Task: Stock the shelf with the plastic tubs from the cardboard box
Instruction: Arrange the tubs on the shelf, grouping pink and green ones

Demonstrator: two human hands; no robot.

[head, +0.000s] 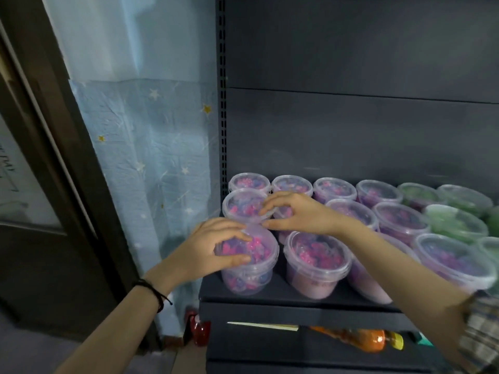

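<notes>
Straight ahead stands a dark grey shelf with a tall dark back wall. Rows of clear plastic tubs with lids sit on it. On the left side are the pink and purple tubs, and on the right side are the green tubs. They stand close together, upright, going from the front edge to the back.

To the left of the shelf hangs a light blue curtain with little stars on it. Further left is a dark door frame. Under the shelf is a lower level, where a red bottle stands at the left end and an orange bottle lies on its side.

At the front left corner of the shelf stands the front tub. The left hand holds it from the left, with curled fingers over the lid and the thumb on the near side. A black band is on that wrist.

Just past it stands the tub behind, touching or almost touching the front one. The right hand reaches in from the right, over other tubs. Its fingers are bent, and a fingertip and the thumb pinch the near rim of that tub's lid. A checked sleeve shows on that arm
</notes>
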